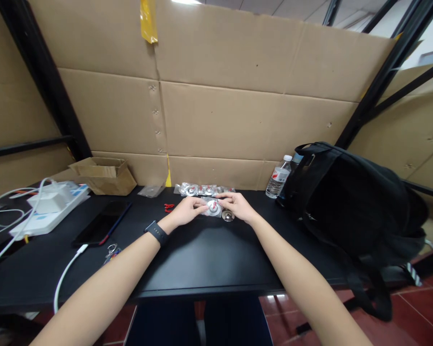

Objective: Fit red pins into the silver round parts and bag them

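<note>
Between my two hands is a small clear plastic bag (213, 208) with a round silvery metal piece and a bit of red inside. My left hand (189, 210) pinches the bag's left edge. On the other side, the fingers of my right hand (237, 205) are closed at its upper right edge. Just below my right fingers a bare round metal disc (228, 216) rests on the black table (209, 259). Behind the hands lies a row of similar bagged metal pieces (191, 190). Red cord pieces (169, 207) lie left of my left hand.
On the left are a white power strip (52, 211) with cables, a phone (103, 223), keys (111, 252) and an open cardboard box (104, 175). A flat clear bag (151, 191) lies near the cardboard wall. A water bottle (278, 178) and black backpack (353, 206) stand right.
</note>
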Demonstrator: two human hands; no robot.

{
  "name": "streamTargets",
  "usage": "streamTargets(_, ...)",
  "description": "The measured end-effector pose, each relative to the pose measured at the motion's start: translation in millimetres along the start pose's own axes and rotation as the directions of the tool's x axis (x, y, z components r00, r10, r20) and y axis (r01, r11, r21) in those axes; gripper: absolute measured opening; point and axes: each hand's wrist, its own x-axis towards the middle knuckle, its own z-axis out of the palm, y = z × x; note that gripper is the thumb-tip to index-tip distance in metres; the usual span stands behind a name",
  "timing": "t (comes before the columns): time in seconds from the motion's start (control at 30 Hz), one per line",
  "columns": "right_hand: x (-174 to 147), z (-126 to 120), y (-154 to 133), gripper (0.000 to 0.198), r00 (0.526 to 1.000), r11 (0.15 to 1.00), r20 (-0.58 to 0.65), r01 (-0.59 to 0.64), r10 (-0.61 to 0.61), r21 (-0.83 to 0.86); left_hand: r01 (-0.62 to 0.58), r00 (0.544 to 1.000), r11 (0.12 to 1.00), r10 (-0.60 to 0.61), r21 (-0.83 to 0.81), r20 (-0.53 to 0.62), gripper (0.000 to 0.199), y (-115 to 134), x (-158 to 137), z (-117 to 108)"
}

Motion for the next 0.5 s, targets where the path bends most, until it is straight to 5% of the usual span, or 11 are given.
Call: streamTargets(0.5, -5, -3, -17, 0.043, 0.996, 0.992, -0.051, 0.083, -0.078, 0.099, 0.081, 0.997, 0.996, -0.081, -0.043, 0.009, 0.033, 17, -4, -1)
